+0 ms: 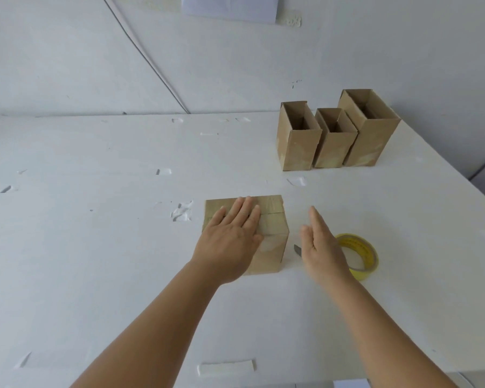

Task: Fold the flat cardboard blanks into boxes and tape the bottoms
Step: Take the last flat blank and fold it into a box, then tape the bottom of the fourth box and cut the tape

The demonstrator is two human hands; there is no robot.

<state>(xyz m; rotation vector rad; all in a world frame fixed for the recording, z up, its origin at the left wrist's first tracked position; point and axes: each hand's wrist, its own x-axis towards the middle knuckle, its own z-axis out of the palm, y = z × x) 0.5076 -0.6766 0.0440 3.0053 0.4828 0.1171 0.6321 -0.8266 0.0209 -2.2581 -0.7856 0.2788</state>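
Observation:
A brown cardboard box (pixel 272 236) stands on the white table (pixel 95 247) with its taped, closed face up. My left hand (pixel 231 239) lies flat on that face, fingers straight. To the right of the box my right hand (pixel 321 245) hovers edge-on with straight fingers and holds nothing. A yellow tape roll (pixel 366 254) lies on the table just right of that hand, partly hidden by it. A small grey blade tip (pixel 297 250) shows between the box and my right hand.
Three upright open-topped cardboard boxes (pixel 333 135) stand in a row at the table's back right. The table's right edge (pixel 459 177) runs diagonally close behind them. Scraps of clear tape (pixel 226 368) stick to the tabletop. A white wall rises behind.

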